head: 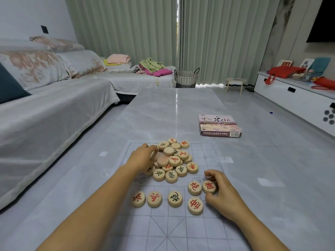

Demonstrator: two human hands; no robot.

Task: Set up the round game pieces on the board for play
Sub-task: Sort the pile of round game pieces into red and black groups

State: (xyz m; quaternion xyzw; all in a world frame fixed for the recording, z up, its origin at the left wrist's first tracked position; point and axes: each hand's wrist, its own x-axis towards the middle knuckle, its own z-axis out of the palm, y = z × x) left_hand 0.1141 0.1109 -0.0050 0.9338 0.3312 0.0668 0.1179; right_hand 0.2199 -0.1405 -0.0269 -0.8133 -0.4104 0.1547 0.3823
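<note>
A thin see-through board sheet (163,225) with a printed grid lies on the grey table. A heap of round wooden pieces (175,160) with red and dark characters sits near its middle. My left hand (143,156) reaches into the heap's left side, fingers curled round a piece there. My right hand (220,192) pinches a red-marked piece (209,186) at the right. Beside it lie two more red pieces (194,187) (195,205). Closer to me in a row sit two red pieces (138,198) (154,199) and one dark-marked piece (175,198).
The game's box (220,125) lies on the table beyond the board at the right. A covered sofa (54,109) runs along the left. A white low cabinet (297,98) stands at the right, a woven basket (186,78) past the table's far end.
</note>
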